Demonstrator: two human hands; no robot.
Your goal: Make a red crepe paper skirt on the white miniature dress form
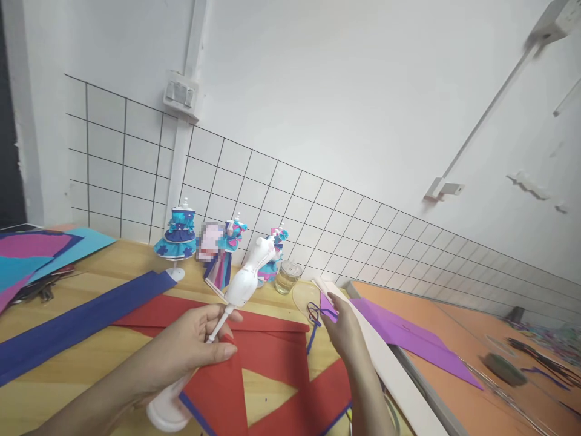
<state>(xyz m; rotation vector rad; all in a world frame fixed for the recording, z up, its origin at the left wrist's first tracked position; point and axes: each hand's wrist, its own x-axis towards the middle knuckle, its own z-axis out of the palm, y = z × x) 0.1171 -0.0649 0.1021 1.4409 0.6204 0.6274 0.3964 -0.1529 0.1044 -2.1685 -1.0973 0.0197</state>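
Note:
My left hand point(200, 342) is closed around the stem of a small white dress form point(245, 284), which tilts to the right. Its round base shows below my wrist. Red sheet material point(272, 357) lies folded on the table under and beside this hand; a piece of it reaches up to my thumb, and I cannot tell whether it is pinched too. To the right, my right hand point(345, 330) has its fingers apart. They are nearest a small purple piece point(325, 306) and thin dark blue strips point(313, 321); no grip on either shows.
Dressed miniature forms point(177, 236) stand along the gridded wall, beside a glass jar point(288, 278) of yellowish liquid. A long blue strip point(91, 321) crosses the left side. A white board edge point(376, 357), a purple sheet point(413, 339) and an orange surface point(454, 309) lie right.

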